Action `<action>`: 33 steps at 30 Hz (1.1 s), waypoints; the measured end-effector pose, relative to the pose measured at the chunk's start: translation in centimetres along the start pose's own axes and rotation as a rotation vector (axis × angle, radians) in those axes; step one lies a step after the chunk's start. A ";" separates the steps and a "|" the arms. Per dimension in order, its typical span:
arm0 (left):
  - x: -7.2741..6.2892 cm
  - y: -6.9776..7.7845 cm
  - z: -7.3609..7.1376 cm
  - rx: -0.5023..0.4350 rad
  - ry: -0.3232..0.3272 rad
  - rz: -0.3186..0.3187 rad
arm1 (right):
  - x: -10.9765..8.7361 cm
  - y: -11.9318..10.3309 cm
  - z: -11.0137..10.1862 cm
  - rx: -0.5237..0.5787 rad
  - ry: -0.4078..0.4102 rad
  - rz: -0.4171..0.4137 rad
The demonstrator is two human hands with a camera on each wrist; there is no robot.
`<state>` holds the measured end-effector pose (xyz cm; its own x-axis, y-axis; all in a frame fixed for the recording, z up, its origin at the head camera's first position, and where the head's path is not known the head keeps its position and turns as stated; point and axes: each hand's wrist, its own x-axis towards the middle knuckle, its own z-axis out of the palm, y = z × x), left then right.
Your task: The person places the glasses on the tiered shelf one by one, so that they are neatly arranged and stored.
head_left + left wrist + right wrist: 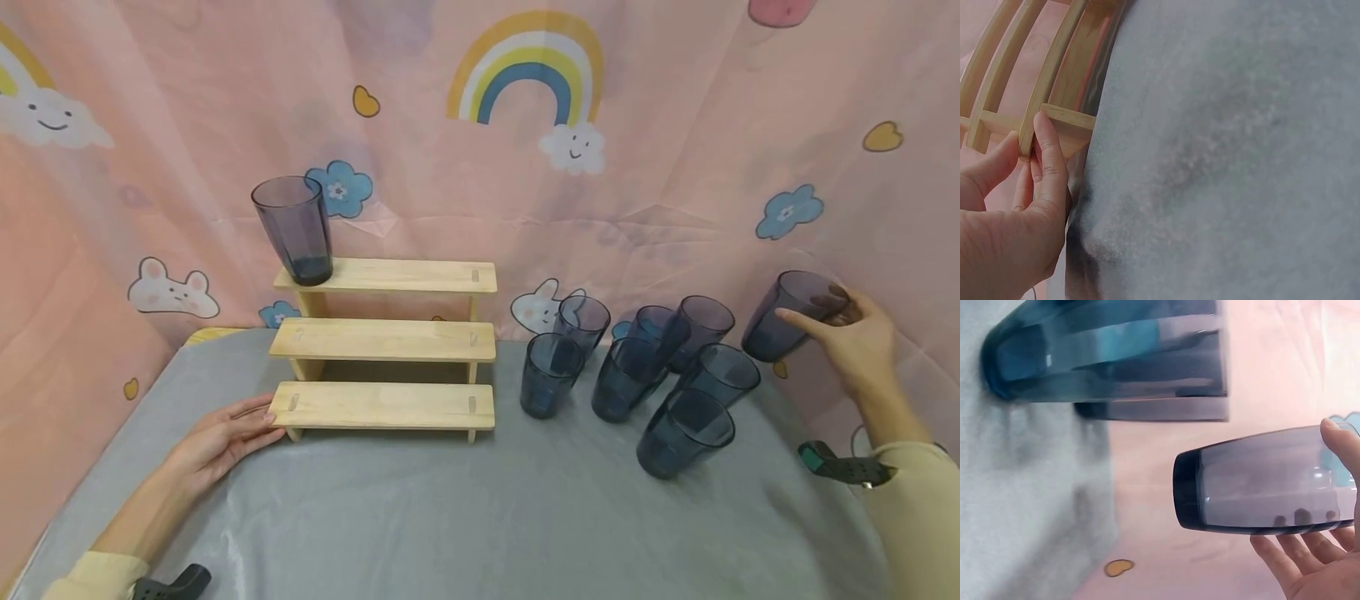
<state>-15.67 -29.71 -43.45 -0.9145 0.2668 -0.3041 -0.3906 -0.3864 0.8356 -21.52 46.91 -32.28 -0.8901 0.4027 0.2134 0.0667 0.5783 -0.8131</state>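
In the head view, my right hand (855, 337) grips a dark blue-purple drinking glass (780, 317) near its rim, held up off the table and slightly tilted. The right wrist view shows the thumb on one side of that glass (1254, 478) and the fingers on the other. At the left, my left hand (217, 442) pinches the end of the lowest step of a three-tier wooden shelf (390, 406). Thumb and fingers lie on either face of that plank (1054, 62) in the left wrist view. Another glass (296, 233) stands upright on the top step's left end.
Several similar glasses (551, 375) stand grouped on the grey cloth-covered table (450, 517), right of the shelf. A pink printed curtain (660, 167) hangs behind and along both sides. A dark wrist strap (843, 467) shows by the right sleeve.
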 end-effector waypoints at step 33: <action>-0.1 -0.1 -0.2 0.013 0.009 0.012 | -0.3 -9.2 0.6 -0.012 -0.076 -0.158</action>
<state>-15.58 -29.84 -43.56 -0.9200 0.2545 -0.2980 -0.3783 -0.3780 0.8450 -22.11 40.99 -25.22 -0.9213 0.2518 0.2964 -0.0719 0.6388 -0.7660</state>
